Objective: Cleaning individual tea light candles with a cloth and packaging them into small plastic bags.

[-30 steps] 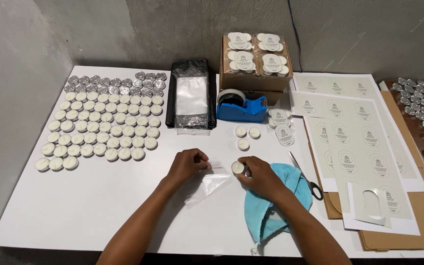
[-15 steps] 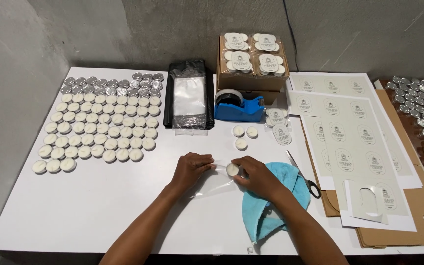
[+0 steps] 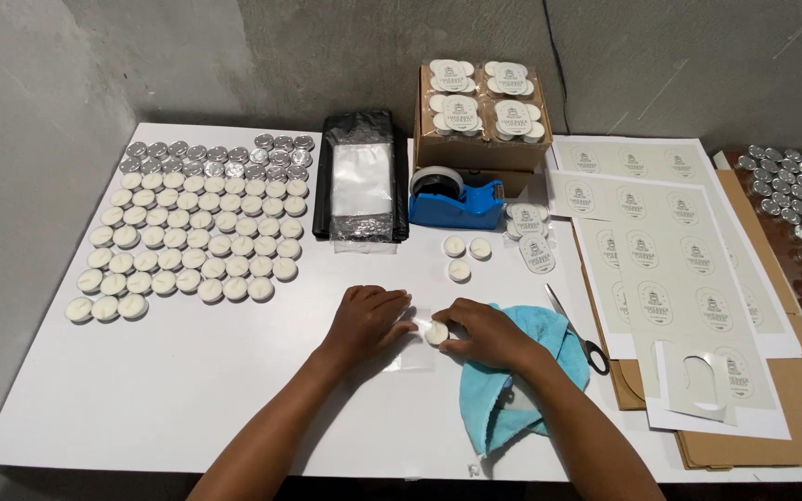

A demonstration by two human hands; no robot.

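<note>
- While the left hand (image 3: 364,320) rests flat with its fingers spread on a clear plastic bag (image 3: 407,354), the right hand (image 3: 485,334) pinches a small white candle (image 3: 435,332) between thumb and fingertips.
- That candle sits right between the two hands, touching the fingertips of both, at the mouth of the bag.
- It looks light and hard, and the wax top could dent, so the round side is the best place to hold it.
- Thin, floppy and slippery, the bag probably needs fingers holding its edge open.
- Just under the right wrist lies a soft blue cloth (image 3: 512,390).
- Past the right fingertips sit three loose candles (image 3: 466,255), well apart from them, and a blue tape holder (image 3: 457,202) farther off.
- Scissors (image 3: 577,332) lie beside the right hand.
</note>
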